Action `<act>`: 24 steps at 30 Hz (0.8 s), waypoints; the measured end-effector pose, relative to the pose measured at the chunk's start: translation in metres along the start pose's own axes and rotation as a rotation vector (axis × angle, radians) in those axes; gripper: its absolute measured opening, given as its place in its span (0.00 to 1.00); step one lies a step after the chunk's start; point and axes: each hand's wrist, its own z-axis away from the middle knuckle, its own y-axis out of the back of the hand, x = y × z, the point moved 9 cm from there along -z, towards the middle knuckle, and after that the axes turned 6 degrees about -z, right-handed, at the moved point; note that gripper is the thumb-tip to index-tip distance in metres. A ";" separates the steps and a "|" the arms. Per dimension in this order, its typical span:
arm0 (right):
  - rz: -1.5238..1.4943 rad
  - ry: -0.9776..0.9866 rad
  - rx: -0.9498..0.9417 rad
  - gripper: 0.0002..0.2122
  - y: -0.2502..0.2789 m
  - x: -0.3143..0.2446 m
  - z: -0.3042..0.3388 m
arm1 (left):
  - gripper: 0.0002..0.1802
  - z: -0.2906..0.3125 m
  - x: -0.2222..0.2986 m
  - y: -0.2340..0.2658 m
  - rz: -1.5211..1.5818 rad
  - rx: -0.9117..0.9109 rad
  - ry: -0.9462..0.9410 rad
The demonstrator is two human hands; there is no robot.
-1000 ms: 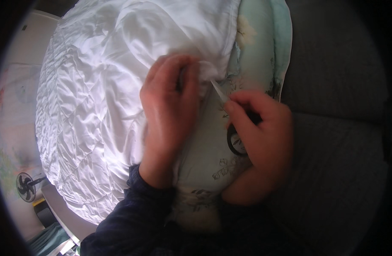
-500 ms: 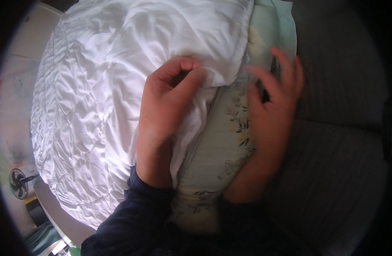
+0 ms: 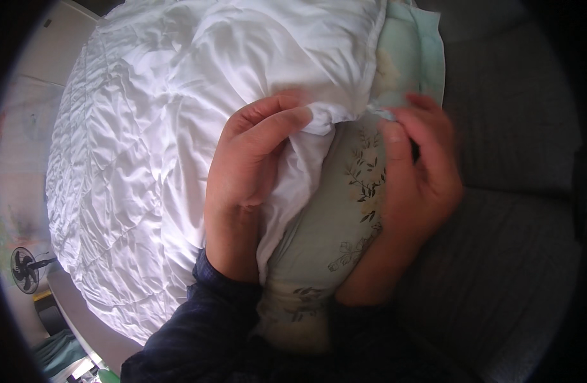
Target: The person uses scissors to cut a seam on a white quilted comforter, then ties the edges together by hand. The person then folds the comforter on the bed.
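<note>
A white quilt point(image 3: 146, 147), crumpled and puffy, spreads over the left and middle. Along its right side lies pale green cloth point(image 3: 325, 210) printed with dark leaves and flowers. My left hand point(image 3: 252, 147) is closed, pinching a bunched bit of the quilt's edge between thumb and fingers. Right of it, my right hand point(image 3: 427, 159) pinches a thin pale strip of fabric point(image 3: 380, 112) between thumb and forefinger. That strip runs close to the quilt's edge; whether the two are joined I cannot tell. Its other fingers are curled and a little blurred.
A dark grey cushioned surface point(image 3: 510, 255) fills the right side, with a seam across it. At the far left stand a small black fan point(image 3: 25, 270) and a pale panel point(image 3: 25, 127). A dark green cloth point(image 3: 60, 354) lies at the lower left.
My right hand's fingers, spread and apart before, have closed on the pale strip. My left hand still pinches the quilt's edge, its bunched part now pulled out more toward the right.
</note>
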 end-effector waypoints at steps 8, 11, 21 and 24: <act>-0.012 0.009 -0.164 0.08 -0.024 -0.005 0.004 | 0.10 -0.001 -0.007 -0.001 -0.041 0.040 0.080; -0.001 -0.068 -0.148 0.08 -0.024 0.002 0.008 | 0.09 -0.003 -0.008 -0.004 -0.079 0.007 0.053; -0.143 -0.233 -0.076 0.06 -0.029 0.023 0.016 | 0.06 0.003 -0.012 -0.006 -0.134 0.088 0.060; -0.251 -0.556 -0.048 0.05 -0.028 0.033 0.024 | 0.06 0.006 -0.016 -0.010 -0.062 0.102 0.124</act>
